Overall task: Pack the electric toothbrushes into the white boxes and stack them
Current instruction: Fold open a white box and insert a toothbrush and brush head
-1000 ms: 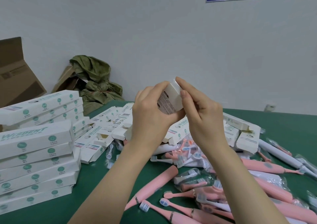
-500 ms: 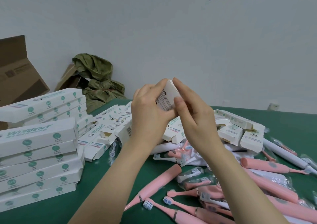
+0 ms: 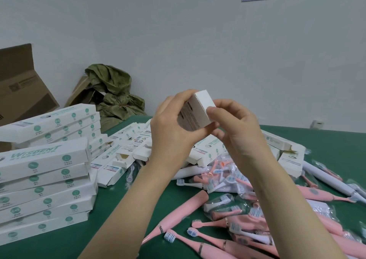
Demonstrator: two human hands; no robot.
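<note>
Box tilted, closed end upward toward camera.

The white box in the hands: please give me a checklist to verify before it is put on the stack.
1. Near end of the white box closed: ok.
2. Far end closed: cannot tell, it is hidden from view.
3. Toothbrush inside: cannot tell.
4. Left hand and right hand both grip it: ok.
5. Top of the stack at the left lies level: ok.
</note>
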